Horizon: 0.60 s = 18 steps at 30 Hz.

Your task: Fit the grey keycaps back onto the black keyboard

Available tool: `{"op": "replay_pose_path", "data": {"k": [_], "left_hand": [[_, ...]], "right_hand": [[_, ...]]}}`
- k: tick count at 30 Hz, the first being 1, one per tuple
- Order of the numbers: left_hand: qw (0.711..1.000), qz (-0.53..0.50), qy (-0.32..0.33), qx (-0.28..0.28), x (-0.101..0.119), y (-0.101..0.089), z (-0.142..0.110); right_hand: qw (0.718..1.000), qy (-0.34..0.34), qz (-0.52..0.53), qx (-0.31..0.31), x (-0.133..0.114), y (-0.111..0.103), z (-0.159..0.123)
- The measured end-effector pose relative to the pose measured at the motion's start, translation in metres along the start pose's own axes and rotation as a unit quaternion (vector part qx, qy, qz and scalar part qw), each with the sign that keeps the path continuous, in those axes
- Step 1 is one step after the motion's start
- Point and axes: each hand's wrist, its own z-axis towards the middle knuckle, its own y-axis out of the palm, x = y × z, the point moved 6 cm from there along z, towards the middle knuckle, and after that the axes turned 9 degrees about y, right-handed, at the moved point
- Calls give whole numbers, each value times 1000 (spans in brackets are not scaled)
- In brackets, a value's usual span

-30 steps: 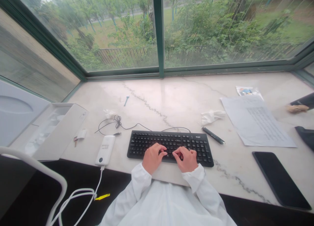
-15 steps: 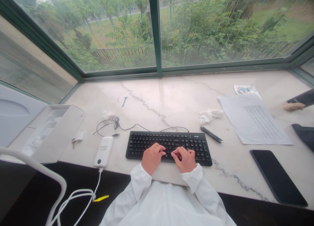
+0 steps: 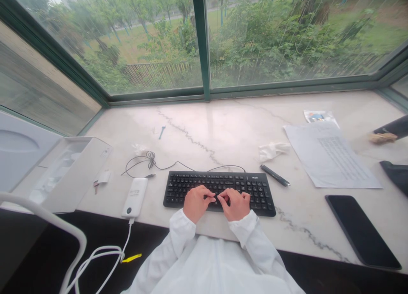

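A black keyboard lies near the front edge of the marble-patterned surface. Over its lower middle, my left hand is closed, with thumb and forefinger tips drawn together. My right hand is just beside it, fingers curled and its thumb and forefinger pinched, facing the left fingertips with a small gap between. Whatever is in the pinched fingers, if anything, is too small to make out. The hands cover several lower keys. Both wrists are in white sleeves at the front edge.
Left are a white power bank with a white cable, a coiled black cable and an open white box. Right are a black pen, a crumpled white wrapper, a printed sheet and a phone. Windows stand behind.
My right hand has shifted slightly left, bringing its fingertips nearer those of my left hand. My left hand has barely moved. The keyboard stays put.
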Motion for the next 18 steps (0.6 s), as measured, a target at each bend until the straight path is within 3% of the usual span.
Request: {"op": "replay_pose_path", "data": {"k": [10, 18], "left_hand": [[997, -61, -43, -7, -5, -5, -2], [991, 26, -128, -15, -7, -4, 1]], "right_hand": [[998, 41, 0, -39, -3, 5, 10], [995, 62, -32, -75, -2, 10, 14]]}}
